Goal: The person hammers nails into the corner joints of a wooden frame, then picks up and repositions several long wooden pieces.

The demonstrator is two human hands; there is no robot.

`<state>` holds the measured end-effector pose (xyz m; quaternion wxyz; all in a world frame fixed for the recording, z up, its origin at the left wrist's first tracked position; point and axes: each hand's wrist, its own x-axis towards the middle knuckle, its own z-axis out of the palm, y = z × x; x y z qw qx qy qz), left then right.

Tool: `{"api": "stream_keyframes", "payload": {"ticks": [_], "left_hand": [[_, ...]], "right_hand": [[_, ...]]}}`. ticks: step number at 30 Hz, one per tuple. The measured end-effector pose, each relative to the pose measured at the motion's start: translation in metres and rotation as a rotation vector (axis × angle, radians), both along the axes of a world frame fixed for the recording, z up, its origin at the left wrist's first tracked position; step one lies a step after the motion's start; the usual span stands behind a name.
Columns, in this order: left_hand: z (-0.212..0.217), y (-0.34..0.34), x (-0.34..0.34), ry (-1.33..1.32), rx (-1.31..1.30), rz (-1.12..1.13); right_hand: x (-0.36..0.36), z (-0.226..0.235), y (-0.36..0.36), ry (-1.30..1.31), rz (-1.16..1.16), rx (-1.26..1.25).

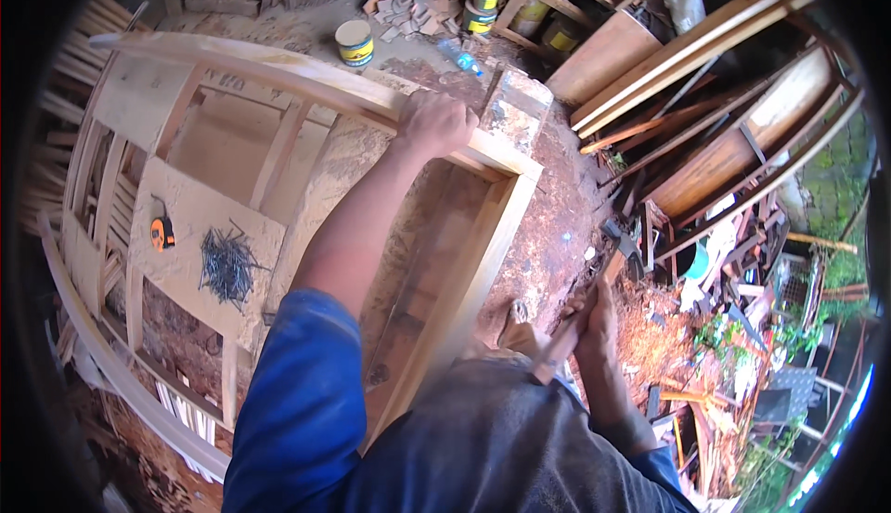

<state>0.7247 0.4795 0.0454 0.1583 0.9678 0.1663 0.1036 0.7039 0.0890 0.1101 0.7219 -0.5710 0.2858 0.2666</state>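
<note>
My left hand [436, 126] is closed over the far rail of a pale wooden frame [506, 220], close to its far right corner. Off to my right, beside my body, my right hand [594, 318] grips a hammer [560, 344] by its wooden handle. The hammer's dark head points away from me, beyond the fist. Left of the frame, a heap of nails [230, 267] lies on a wooden panel [190, 199] dusted with sawdust. Near the nails rests an orange and black tape measure [162, 233].
Yellow-labelled cans [355, 42] and a plastic bottle [459, 56] are on the floor past the frame. Long planks [691, 53] lean at the far right. Below them lies a cluttered heap of wood scraps and shavings [664, 327]. More slats are stacked at the far left.
</note>
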Motion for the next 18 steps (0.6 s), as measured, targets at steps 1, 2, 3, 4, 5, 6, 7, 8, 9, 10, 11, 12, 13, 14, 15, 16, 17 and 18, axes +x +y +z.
{"api": "stream_keyframes", "payload": {"ticks": [1, 2, 3, 4, 5, 6, 7, 8, 9, 10, 11, 12, 13, 14, 15, 16, 17, 18], "left_hand": [[0.006, -0.002, 0.003, -0.007, 0.000, -0.030], [0.011, -0.005, 0.005, 0.024, -0.024, -0.016], [0.015, -0.008, 0.007, 0.061, -0.044, -0.004], [0.015, -0.009, 0.007, 0.060, -0.035, -0.029], [0.013, -0.009, 0.007, 0.087, -0.064, -0.011], [0.012, -0.009, 0.012, 0.112, -0.097, -0.001], [0.012, -0.008, 0.009, 0.112, -0.084, 0.003], [0.009, -0.008, 0.009, 0.109, -0.072, -0.029], [0.002, -0.010, 0.010, 0.054, -0.058, 0.005], [-0.002, -0.008, 0.009, -0.001, -0.037, 0.046], [-0.006, -0.012, 0.012, -0.002, 0.005, 0.053], [-0.007, -0.008, 0.008, 0.000, 0.063, 0.081], [-0.005, -0.004, 0.006, 0.009, 0.088, 0.083], [-0.002, -0.009, 0.009, 0.006, 0.086, 0.042], [0.004, -0.010, 0.009, 0.067, 0.099, 0.064], [0.006, -0.015, 0.013, 0.126, 0.104, 0.083], [0.007, -0.019, 0.017, 0.096, 0.131, 0.078], [0.002, -0.020, 0.021, 0.096, 0.135, 0.057]], "right_hand": [[-0.010, 0.001, 0.012, 0.017, -0.020, 0.014], [-0.018, 0.002, 0.025, 0.034, -0.039, 0.029], [-0.024, -0.002, 0.038, 0.055, 0.034, 0.115], [-0.029, -0.006, 0.051, 0.075, 0.114, 0.205], [-0.034, -0.007, 0.062, 0.064, 0.126, 0.196], [-0.036, -0.005, 0.068, 0.049, 0.131, 0.181], [-0.029, -0.002, 0.059, 0.064, 0.137, 0.156], [-0.024, 0.002, 0.045, 0.016, 0.118, 0.066], [-0.016, -0.001, 0.019, -0.070, 0.108, -0.060], [-0.009, -0.008, -0.010, -0.087, -0.052, 0.046], [0.007, -0.022, -0.056, -0.187, -0.054, -0.007], [0.015, -0.007, -0.065, -0.185, -0.242, -0.042], [0.024, 0.002, -0.080, -0.152, -0.415, 0.030], [0.027, -0.006, -0.102, -0.168, -0.506, -0.043], [0.023, -0.005, -0.087, -0.149, -0.526, -0.094], [0.016, -0.003, -0.061, -0.133, -0.549, -0.152], [0.007, -0.027, -0.035, -0.056, -0.495, -0.144], [-0.008, -0.045, 0.000, 0.018, -0.252, -0.048]]}}
